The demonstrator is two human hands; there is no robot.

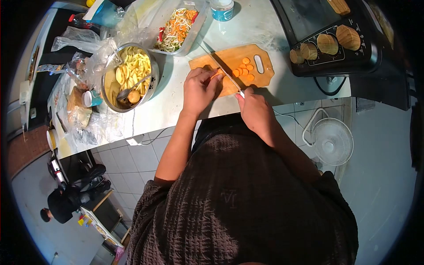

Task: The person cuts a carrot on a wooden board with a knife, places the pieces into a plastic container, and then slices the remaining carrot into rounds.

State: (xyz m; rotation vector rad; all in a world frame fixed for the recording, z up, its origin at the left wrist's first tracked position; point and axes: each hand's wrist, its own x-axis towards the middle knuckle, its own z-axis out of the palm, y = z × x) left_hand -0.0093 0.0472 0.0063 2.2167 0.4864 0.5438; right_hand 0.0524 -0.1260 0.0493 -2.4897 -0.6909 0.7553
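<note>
On the wooden cutting board (260, 81) lies a carrot (217, 74), its near part covered by my fingers. My left hand (198, 90) is closed over it and pins it to the board. In my right hand (256, 108) is a knife (223, 68), gripped by its white handle. The long blade slants up and to the left, right beside the carrot's cut end. Several round carrot slices (246, 68) are scattered on the board to the right of the blade, near the handle slot.
At left stands a metal pot (152, 81) of yellow sliced food with a spoon. Behind it, a plastic container (187, 46) holds sprouts and shredded vegetables. A jar (222, 11) stands at the back, a black oven (318, 57) at right. Plastic bags (104, 126) crowd the left end; a person (66, 201) sits beyond.
</note>
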